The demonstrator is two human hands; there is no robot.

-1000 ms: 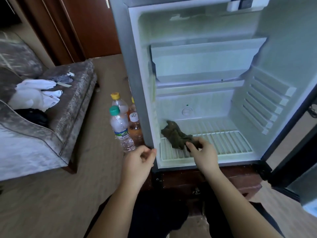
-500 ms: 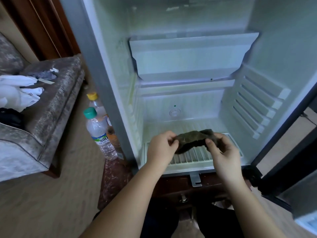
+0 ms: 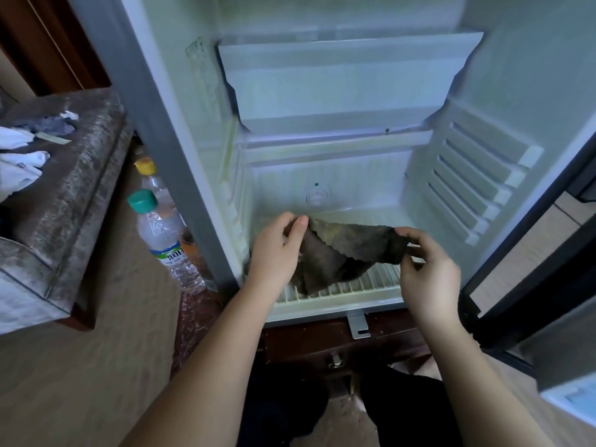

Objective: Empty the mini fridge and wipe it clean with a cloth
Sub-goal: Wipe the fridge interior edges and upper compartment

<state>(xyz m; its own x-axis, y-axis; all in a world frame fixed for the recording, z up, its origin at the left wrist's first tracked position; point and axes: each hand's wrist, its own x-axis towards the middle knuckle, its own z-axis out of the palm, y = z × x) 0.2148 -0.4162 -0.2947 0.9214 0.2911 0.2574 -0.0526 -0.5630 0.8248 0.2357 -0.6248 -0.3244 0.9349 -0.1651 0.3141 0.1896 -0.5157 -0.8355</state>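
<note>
Where taut, cloth (image 3: 354, 246) between both grips (image 3: 277, 250) (image 3: 429, 272)

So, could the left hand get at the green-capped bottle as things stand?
Probably, but not straight across. The left hand pinches the cloth just inside the fridge's left wall, which stands between it and the green-capped bottle; it would have to let go and come round the front edge.

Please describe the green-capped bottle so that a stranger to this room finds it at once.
Find the open white mini fridge. On the floor beside its grey left outer wall, the clear plastic water bottle stands nearest the camera. Only its cap is green; the clear bottle behind it has a yellow cap.
</note>
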